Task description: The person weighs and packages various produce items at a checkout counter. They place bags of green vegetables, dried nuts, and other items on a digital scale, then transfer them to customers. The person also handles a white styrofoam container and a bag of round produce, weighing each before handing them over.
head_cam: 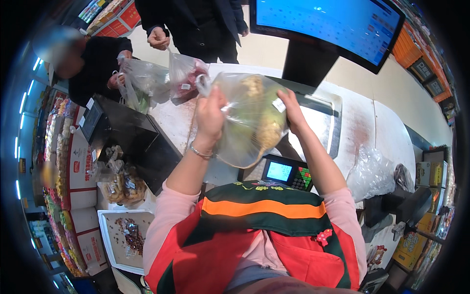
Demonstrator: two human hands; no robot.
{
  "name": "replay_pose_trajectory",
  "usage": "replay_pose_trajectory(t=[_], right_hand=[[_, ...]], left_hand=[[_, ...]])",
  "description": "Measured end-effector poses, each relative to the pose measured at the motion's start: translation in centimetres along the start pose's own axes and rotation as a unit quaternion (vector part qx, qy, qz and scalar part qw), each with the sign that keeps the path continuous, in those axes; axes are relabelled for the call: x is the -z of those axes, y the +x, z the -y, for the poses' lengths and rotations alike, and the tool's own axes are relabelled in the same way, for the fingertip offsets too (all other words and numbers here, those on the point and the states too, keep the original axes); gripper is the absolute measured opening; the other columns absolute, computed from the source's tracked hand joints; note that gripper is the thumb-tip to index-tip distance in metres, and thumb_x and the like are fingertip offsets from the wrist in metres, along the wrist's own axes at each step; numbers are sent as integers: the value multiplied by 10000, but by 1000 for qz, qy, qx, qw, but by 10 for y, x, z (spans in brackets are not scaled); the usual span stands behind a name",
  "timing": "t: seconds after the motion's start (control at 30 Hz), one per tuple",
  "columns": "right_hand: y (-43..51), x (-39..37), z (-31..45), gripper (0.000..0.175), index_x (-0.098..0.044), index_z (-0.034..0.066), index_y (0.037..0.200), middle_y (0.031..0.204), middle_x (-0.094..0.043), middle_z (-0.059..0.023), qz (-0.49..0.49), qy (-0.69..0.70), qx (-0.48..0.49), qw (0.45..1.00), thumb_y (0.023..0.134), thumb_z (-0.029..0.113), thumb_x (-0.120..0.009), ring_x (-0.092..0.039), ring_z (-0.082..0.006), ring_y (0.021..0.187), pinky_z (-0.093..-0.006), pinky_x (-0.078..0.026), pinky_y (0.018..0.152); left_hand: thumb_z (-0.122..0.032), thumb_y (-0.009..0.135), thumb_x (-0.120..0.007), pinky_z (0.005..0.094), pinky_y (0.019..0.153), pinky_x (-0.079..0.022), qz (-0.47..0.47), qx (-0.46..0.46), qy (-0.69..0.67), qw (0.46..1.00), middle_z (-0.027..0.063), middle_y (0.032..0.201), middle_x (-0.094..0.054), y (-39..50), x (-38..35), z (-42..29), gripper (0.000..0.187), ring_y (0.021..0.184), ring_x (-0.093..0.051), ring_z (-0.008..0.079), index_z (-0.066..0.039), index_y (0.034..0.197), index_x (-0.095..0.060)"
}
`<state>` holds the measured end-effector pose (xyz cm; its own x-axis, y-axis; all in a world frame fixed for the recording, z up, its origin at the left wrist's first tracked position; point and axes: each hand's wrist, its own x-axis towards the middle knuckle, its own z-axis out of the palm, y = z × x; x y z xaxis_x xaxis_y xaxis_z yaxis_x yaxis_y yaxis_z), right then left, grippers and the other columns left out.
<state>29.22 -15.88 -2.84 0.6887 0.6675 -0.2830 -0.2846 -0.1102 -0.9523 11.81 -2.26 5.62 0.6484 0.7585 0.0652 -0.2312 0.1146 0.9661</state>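
A clear plastic bag [235, 143] hangs between my hands above the counter. Large greenish root vegetables [270, 126], which look like radishes, fill it, and their tan root ends show through the film. My left hand [210, 115] grips the bag at its left side, near the gathered top. Against its right side presses my right hand [293, 112], fingers beside a white sticker [279, 105]. Behind the bag, partly hidden, lies the shiny metal plate of a scale [312, 137]. The scale's lit display and keypad [281, 170] show just below the bag.
Across the white counter [356, 110], two people hold bags, one with pinkish contents [189, 79], one with green vegetables [141, 82]. A large monitor [326, 29] stands at the back right. Crumpled clear plastic bags [372, 172] lie right; a black box-like unit [128, 128] stands left.
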Motion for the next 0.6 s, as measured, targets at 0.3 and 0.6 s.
replay_pose_trajectory(t=[0.3, 0.6], right_hand=[[134, -126, 6, 624, -428, 9, 1302, 1184, -540, -135, 180, -91, -52, 978, 863, 420, -595, -525, -212, 1074, -322, -439, 899], [251, -123, -65, 614, -515, -5, 1230, 1103, -595, -103, 94, -172, -119, 973, 853, 473, -594, -548, -207, 1009, -350, -448, 869]], left_hand=[[-280, 998, -416, 255, 517, -309, -190, -39, -30, 981, -7, 624, -384, 39, 88, 25, 418, 568, -345, 92, -118, 616, -367], [-352, 997, -402, 312, 482, -278, -181, -41, 106, 977, -2, 518, -381, 106, 103, 123, 515, 496, -334, 107, -80, 560, -424]])
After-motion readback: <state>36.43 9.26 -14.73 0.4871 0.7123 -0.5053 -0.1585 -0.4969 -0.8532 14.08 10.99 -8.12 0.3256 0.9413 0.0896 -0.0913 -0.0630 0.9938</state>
